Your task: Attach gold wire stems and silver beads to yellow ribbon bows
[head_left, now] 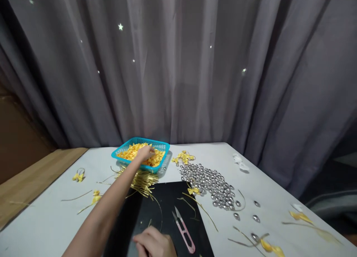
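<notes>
My left arm stretches forward to a turquoise plastic basket (161,144) filled with small yellow ribbon bows (128,153). My left hand (144,153) lies on the pile, fingers curled down into the bows; a grip on one is too small to make out. My right hand (154,244) rests at the near edge on a black mat (167,201), fingers curled in, with nothing visible in them. Pink thread snips (184,231) lie on the mat just right of that hand.
A bundle of gold wire ties (142,180) lies before the basket. A heap of silver bells (209,182) spreads to the right, with loose bells, gold ties and yellow bows scattered over the white table (50,216). Grey curtain behind; wooden ledge (33,179) at left.
</notes>
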A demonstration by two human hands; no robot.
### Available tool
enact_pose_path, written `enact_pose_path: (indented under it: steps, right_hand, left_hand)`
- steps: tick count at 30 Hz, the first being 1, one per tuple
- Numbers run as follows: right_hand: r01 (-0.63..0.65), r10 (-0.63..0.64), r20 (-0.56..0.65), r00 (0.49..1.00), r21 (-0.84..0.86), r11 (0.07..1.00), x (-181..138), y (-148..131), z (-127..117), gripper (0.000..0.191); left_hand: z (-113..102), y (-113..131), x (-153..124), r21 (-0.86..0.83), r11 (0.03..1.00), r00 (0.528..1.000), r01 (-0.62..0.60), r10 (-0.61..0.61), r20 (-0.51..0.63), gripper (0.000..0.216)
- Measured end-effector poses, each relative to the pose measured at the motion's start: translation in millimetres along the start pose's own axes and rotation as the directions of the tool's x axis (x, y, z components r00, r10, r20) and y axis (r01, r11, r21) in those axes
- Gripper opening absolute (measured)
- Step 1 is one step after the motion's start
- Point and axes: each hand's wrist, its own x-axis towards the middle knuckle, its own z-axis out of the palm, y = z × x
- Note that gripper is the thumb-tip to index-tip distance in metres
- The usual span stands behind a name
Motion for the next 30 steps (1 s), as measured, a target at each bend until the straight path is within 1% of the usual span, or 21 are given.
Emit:
enact_pose_path:
  steps: [3,5,8,10,13,15,16,18,20,21,22,23,26,28,30]
  right_hand:
    - [-0.071,0.064,0.134,0.989,0.048,0.996,10.7,-11.7,-19.8,0.025]
    - [-0.119,0.106,0.187,0.977,0.064,0.991,14.8,-14.8,-26.9,0.025]
    - [-0.191,0.172,0.201,0.964,0.080,0.978,15.6,-13.6,-27.5,0.028]
    - [-0.234,0.213,0.197,0.957,0.089,0.968,14.4,-11.3,-24.8,0.029]
    - [-0.347,0.316,0.209,0.926,0.136,0.928,14.1,-9.1,-22.6,0.033]
    - [-0.417,0.381,0.205,0.902,0.184,0.890,16.4,-8.7,-24.3,0.038]
    - [-0.431,0.398,0.187,0.898,0.199,0.880,18.4,-8.5,-26.2,0.038]
    - [-0.409,0.392,0.120,0.912,0.194,0.892,23.7,-6.8,-31.0,0.033]
    - [-0.383,0.383,0.034,0.923,0.165,0.909,29.8,-2.7,-36.2,0.028]
    - [-0.393,0.400,-0.003,0.917,0.169,0.904,32.8,0.3,-38.4,0.027]
    - [-0.443,0.456,-0.025,0.890,0.194,0.875,35.3,3.7,-40.1,0.026]
    - [-0.505,0.526,-0.034,0.850,0.232,0.831,37.4,7.3,-41.3,0.025]
    - [-0.581,0.602,-0.001,0.798,0.261,0.771,41.1,15.6,-41.8,0.028]
    - [-0.602,0.616,0.041,0.787,0.270,0.751,42.2,17.8,-40.4,0.032]
    - [-0.607,0.612,0.075,0.787,0.270,0.748,42.8,17.7,-38.5,0.034]
  left_hand:
    - [-6.6,-3.6,-10.2,-0.087,0.996,0.995,0.035,-0.042,-0.087,0.024]
    - [-11.4,-5.1,-16.9,-0.162,0.985,0.987,0.055,-0.078,-0.142,0.024]
    - [-19.0,-3.3,-25.3,-0.301,0.951,0.970,0.068,-0.134,-0.203,0.026]
    - [-23.8,0.7,-31.1,-0.413,0.910,0.965,0.047,-0.148,-0.218,0.029]
    - [-28.2,7.6,-46.0,-0.570,0.821,0.969,-0.017,-0.126,-0.211,0.032]
    - [-26.6,10.3,-64.4,-0.648,0.760,0.974,-0.054,-0.102,-0.201,0.034]
    - [-23.8,10.7,-76.7,-0.681,0.729,0.977,-0.069,-0.090,-0.195,0.036]
    - [-13.7,10.2,-106.7,-0.737,0.672,0.984,-0.076,-0.071,-0.166,0.043]
    - [0.8,9.3,-140.3,-0.780,0.624,0.992,-0.049,-0.061,-0.111,0.048]
    - [8.7,9.2,-156.6,-0.798,0.602,0.995,-0.025,-0.061,-0.077,0.048]
    - [16.5,9.4,-171.8,-0.813,0.582,0.997,-0.002,-0.063,-0.047,0.047]
    - [23.7,10.0,-185.1,-0.825,0.565,0.997,0.022,-0.072,-0.022,0.046]
    - [40.0,12.8,-211.2,-0.854,0.517,0.995,0.061,-0.095,0.013,0.041]
    - [45.7,14.5,-218.0,-0.867,0.494,0.995,0.060,-0.097,0.013,0.038]
    - [47.9,15.5,-219.8,-0.874,0.484,0.996,0.041,-0.086,-0.001,0.036]
